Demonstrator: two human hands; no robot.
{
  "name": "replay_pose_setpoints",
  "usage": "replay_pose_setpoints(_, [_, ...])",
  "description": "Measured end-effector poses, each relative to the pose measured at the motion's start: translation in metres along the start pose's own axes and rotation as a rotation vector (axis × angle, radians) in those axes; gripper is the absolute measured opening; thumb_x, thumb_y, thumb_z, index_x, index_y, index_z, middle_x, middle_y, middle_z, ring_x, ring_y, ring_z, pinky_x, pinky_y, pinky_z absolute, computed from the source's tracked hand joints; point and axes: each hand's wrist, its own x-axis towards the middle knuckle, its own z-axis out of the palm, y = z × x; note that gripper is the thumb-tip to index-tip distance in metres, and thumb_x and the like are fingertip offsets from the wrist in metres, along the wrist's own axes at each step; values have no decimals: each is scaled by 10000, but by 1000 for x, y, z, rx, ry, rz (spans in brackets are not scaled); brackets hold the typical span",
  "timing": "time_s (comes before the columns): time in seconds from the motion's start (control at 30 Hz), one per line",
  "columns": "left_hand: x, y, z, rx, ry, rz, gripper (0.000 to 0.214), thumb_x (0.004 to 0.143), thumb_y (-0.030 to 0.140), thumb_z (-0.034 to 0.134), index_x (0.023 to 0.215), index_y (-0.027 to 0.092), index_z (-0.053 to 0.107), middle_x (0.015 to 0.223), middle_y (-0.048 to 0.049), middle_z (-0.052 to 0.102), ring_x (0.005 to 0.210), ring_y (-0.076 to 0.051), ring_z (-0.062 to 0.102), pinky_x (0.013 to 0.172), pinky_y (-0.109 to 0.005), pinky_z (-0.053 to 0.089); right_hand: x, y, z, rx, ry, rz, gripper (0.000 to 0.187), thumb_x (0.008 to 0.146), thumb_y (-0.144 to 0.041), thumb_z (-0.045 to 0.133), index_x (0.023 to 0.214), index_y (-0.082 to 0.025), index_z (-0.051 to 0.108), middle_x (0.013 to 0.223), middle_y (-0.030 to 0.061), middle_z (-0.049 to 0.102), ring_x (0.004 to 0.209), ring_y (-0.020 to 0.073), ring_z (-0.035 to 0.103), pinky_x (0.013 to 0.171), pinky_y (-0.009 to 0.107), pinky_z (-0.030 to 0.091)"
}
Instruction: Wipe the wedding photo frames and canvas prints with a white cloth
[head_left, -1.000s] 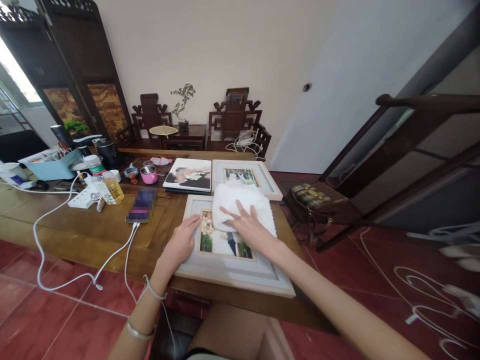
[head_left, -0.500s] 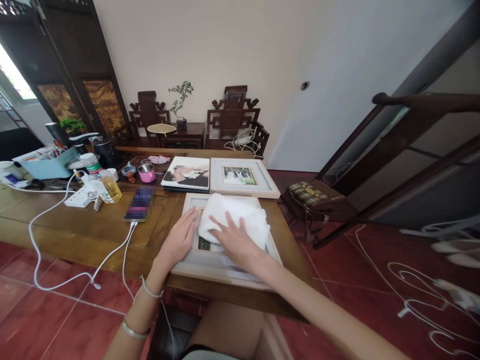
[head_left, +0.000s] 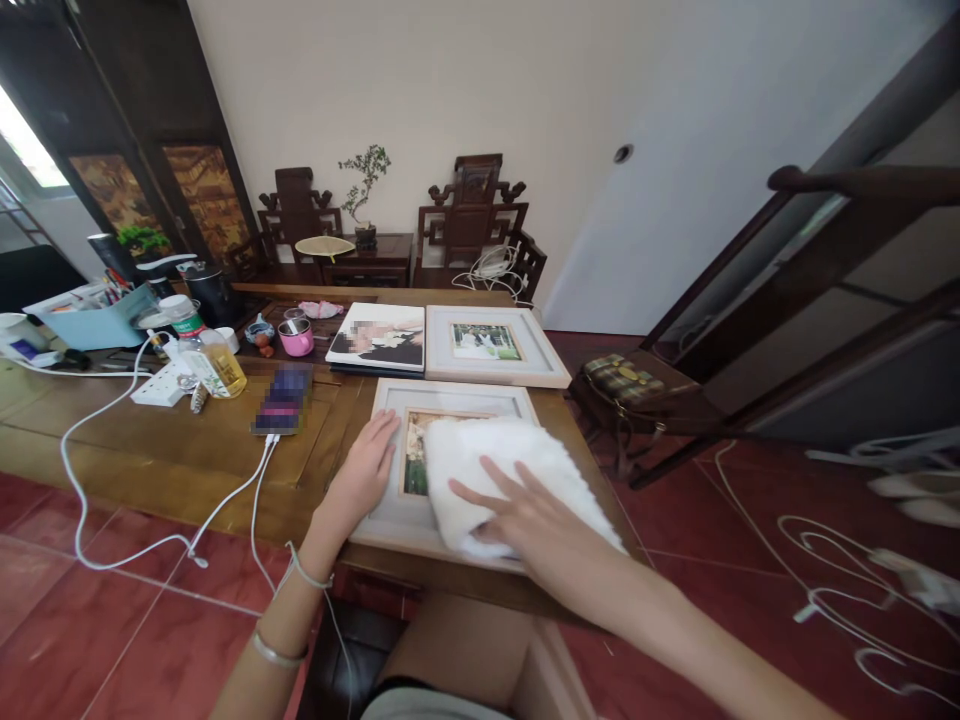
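R hand (head_left: 529, 515), lower ctr of view, is lying w/ fingers spread wide on a white towel (head_left: 466, 450), which is covering the lower R part of a framed photo (head_left: 403, 515) on the wooden table (head_left: 217, 455). L hand (head_left: 365, 465) is resting flat, fingers close tog., on that pic's L border. A 2nd framed photo (head_left: 487, 342) is sitting nr ctr of view, w/ a photo-covered book (head_left: 379, 337) lying just L of it.
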Motion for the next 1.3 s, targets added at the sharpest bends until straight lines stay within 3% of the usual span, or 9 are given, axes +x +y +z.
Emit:
replay_pose_setpoints(0.13, [-1,-4,1,4,-5,50,514,778,-15,361,1248,145,491,1376,-114,443,1339,-206,315,1117,-433,277,-34,44,6,-46,71,85,530,633,66,367,848,-265,720,1378,-34,448,1342,347,212,1048,616,214])
replay_pose_setpoints(0.27, [0,-2,-1,-17,-40,65,592,707,-73,330,1209,178,517,1375,-79,445,1323,-189,339,1116,-423,281,-39,81,-8,-110,219,253,630,615,74,355,1100,-224,626,1267,97,561,1103,322,555,867,479,474])
replay_pose_setpoints(0.37, [1,2,-3,-17,-87,44,539,719,-64,327,1128,194,563,1288,-68,520,1251,-181,426,1081,-400,338,-5,86,-34,-186,446,355,542,679,53,380,1148,-125,586,1239,183,556,1096,355,547,853,493,473])
replay_pose_setpoints(0.47, [1,4,-4,9,-108,21,486,749,-43,334,1101,188,577,1254,-80,538,1225,-194,446,1052,-402,366,47,70,-49,-279,589,201,528,694,89,393,1128,-134,596,1408,133,397,1329,325,271,1061,524,257])
replay_pose_setpoints(0.57, [2,3,-3,32,-99,29,478,761,-30,353,1136,182,561,1274,-92,522,1222,-205,448,1042,-409,369,98,46,-45,-315,465,-76,428,781,-1,481,1155,-186,578,1431,87,377,1360,273,206,1094,503,182])
replay_pose_setpoints(0.7, [3,-1,-2,29,-101,48,477,764,-21,374,1148,192,558,1209,-86,570,1175,-205,491,1021,-398,390,131,29,-27,-324,328,-130,430,809,12,450,1186,-170,546,1344,118,487,1334,246,281,1066,453,240])
replay_pose_setpoints(1.1, [0,-4,2,34,-80,35,456,780,-29,348,1122,180,564,1266,-92,548,1255,-195,432,1057,-436,360,44,104,-36,-370,201,205,516,692,97,397,1018,-207,656,1035,113,674,1068,253,577,906,416,384])
replay_pose_setpoints(1.2, [1,0,-1,67,-101,41,482,750,-51,342,1111,178,563,1264,-96,535,1256,-198,421,1056,-437,360,24,119,-49,-425,263,349,477,711,64,384,1061,-153,626,945,143,683,856,261,647,805,399,428])
replay_pose_setpoints(1.3, [2,3,-3,92,-105,77,490,737,-63,335,1100,176,561,1251,-99,530,1251,-199,417,1058,-434,359,19,120,-48,-512,379,405,463,703,47,395,1102,-91,586,1014,196,646,891,276,628,859,426,397])
